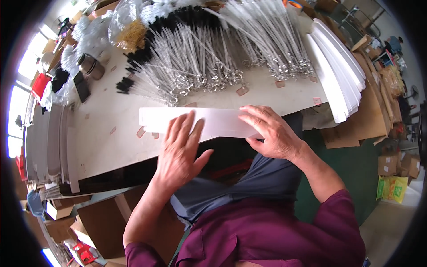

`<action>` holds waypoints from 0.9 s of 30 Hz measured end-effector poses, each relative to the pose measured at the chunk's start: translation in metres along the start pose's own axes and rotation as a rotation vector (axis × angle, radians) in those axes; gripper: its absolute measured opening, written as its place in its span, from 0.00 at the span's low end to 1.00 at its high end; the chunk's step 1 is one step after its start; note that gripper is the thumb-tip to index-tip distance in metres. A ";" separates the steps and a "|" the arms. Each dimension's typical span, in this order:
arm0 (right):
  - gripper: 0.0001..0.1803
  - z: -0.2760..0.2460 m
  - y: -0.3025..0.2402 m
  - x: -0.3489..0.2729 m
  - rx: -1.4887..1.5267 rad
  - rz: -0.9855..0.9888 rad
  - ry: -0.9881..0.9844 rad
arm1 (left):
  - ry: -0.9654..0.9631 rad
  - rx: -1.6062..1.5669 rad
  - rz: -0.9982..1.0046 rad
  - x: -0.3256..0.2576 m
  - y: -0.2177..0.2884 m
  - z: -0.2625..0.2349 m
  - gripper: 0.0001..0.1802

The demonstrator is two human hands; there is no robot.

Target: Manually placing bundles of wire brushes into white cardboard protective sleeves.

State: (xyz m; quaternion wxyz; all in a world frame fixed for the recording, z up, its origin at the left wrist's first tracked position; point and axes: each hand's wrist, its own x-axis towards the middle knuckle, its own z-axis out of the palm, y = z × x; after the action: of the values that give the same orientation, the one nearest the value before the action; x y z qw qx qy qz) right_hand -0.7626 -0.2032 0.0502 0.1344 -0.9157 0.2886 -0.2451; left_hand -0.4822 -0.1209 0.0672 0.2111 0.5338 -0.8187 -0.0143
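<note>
A long, flat white strip (215, 121), perhaps a folded carton, lies along the near edge of the table. My left hand (180, 149) rests on its left half, fingers stretched out and thumb apart. At the strip's right end my right hand (271, 131) grips it, with fingers over the top and the thumb at the near edge. Beyond the strip is a big heap of thin brushes (200, 58) with wire ring ends toward me and black tips, seemingly in clear sleeves. Another bundle of thin rods (275, 40) with ring ends lies to its right.
Stacked white strips (336, 66) fill the table's right end; another stack (49, 147) stands at the left. A dark jar (90, 66) and a phone (82, 87) sit at the back left near yellow ties (133, 34) in a bag. Cardboard boxes (111, 218) stand below left.
</note>
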 end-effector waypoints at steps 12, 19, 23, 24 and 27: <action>0.31 0.023 -0.008 0.031 -0.018 -0.107 0.059 | -0.104 -0.098 -0.040 0.022 -0.011 0.033 0.41; 0.29 0.039 -0.021 0.015 -0.137 0.155 0.242 | -0.013 0.015 -0.087 0.023 -0.005 0.034 0.40; 0.27 0.065 -0.026 0.014 0.069 0.265 0.300 | -0.017 0.061 -0.082 0.024 -0.001 0.036 0.38; 0.27 0.065 -0.027 0.015 0.193 0.332 0.304 | -0.017 0.061 -0.085 0.023 -0.002 0.036 0.38; 0.26 0.065 -0.020 0.017 0.429 0.424 0.310 | 0.010 0.048 -0.043 0.023 -0.006 0.034 0.37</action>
State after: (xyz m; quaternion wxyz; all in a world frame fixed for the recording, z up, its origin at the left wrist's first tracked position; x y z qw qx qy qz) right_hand -0.7073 -0.1905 0.0089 0.3264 -0.7380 0.4315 -0.4032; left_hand -0.4973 -0.1504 0.0419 0.2022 0.5563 -0.8060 0.0034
